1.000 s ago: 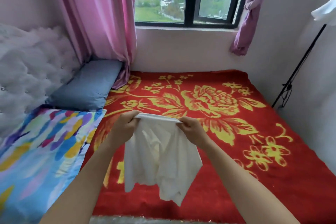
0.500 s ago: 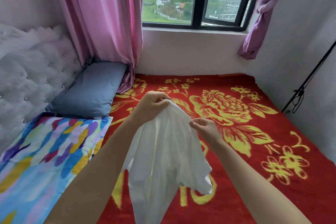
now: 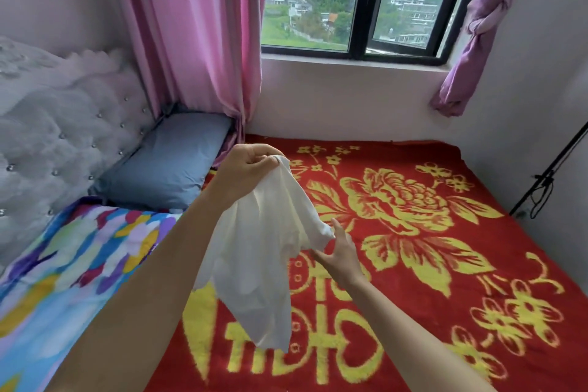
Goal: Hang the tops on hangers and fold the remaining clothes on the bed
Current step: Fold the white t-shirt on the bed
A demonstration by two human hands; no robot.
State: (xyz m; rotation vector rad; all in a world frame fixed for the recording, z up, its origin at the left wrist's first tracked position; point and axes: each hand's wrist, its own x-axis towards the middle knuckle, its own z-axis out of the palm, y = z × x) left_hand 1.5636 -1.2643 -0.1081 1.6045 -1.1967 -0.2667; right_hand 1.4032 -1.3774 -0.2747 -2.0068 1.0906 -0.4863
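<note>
White garment (image 3: 254, 267) dangles from the gripping left hand (image 3: 249, 165); right hand (image 3: 339, 253), fingers straight, touches its edge.

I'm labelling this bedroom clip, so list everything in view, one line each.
white garment: one, white, held up mid-frame
blanket: one, red with yellow flowers, spread beneath
pillow: one, grey-blue, left middle
patterned bedding: one, multicoloured, near left
headboard: one, pale tufted, far left
window: one, black-framed, back wall
pink curtain: one, pink, left of window
purple curtain: one, purple, knotted, right of window
stand: one, black, right edge
left hand: one, gripping garment's top
right hand: one, open, at garment's hanging corner
</note>
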